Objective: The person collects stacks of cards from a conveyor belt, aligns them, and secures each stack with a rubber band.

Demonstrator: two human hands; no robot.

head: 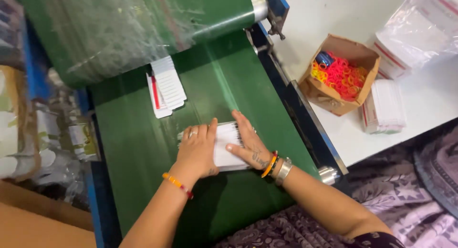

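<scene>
White packet stack (228,147) between left hand (196,150), right hand (249,142), mid green belt (143,147)

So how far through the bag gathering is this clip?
Done: bundled white stacks sit on the table by the box of rubber bands. In hand: left hand and right hand square a white stack on the green belt. Left: more bags lie loose by the roller.

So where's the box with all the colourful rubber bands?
The cardboard box sits on the white table, right of the green belt, beside a stack of white packets.
</scene>
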